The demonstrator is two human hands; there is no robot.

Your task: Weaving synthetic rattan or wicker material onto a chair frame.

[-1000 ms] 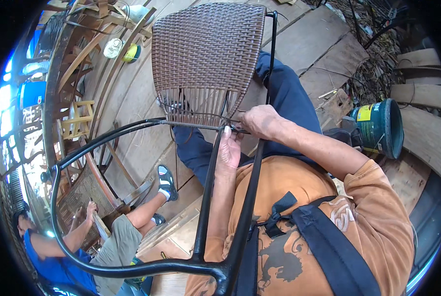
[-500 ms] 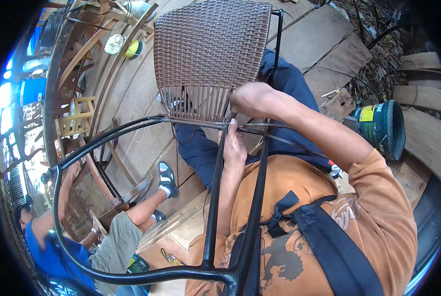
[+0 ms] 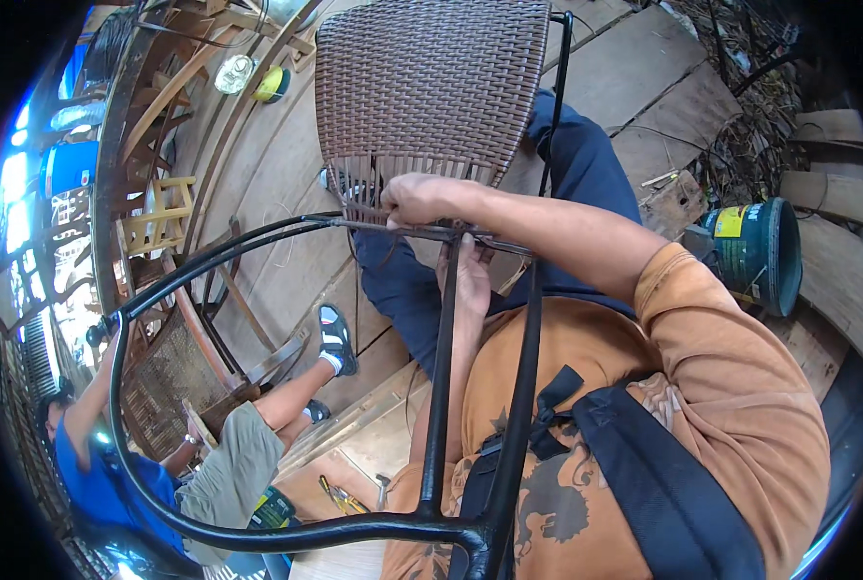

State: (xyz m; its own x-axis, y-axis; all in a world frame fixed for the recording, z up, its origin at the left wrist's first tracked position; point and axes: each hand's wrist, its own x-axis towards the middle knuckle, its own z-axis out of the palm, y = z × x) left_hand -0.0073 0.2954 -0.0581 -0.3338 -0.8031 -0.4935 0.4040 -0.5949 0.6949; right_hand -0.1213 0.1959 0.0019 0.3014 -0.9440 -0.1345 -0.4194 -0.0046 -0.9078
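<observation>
A black metal chair frame [image 3: 441, 387] lies across my lap, with a brown woven panel [image 3: 427, 87] at its far end. Bare upright strands [image 3: 441, 170] run from the weave down to a crossbar [image 3: 422, 232]. At the left part of these strands, my right hand [image 3: 420, 200] is closed with its fingers pinched at a brown weaving strip [image 3: 359, 210]. Below the crossbar, my left hand [image 3: 467, 275] grips it from underneath, thumb up near the joint with a frame tube. Some of its fingers are hidden behind the tube.
A co-worker in a blue shirt [image 3: 103, 469] sits at lower left beside another woven chair piece [image 3: 171, 382]. A dark green bucket [image 3: 775, 256] stands at right. Pliers [image 3: 340, 495] lie on the boards near a hammer-like tool [image 3: 383, 491]. Curved wooden parts [image 3: 166, 97] crowd the left.
My right hand has moved left along the crossbar, from the right side of the strands to their left side. My left hand stays at the crossbar. The view has shifted slightly.
</observation>
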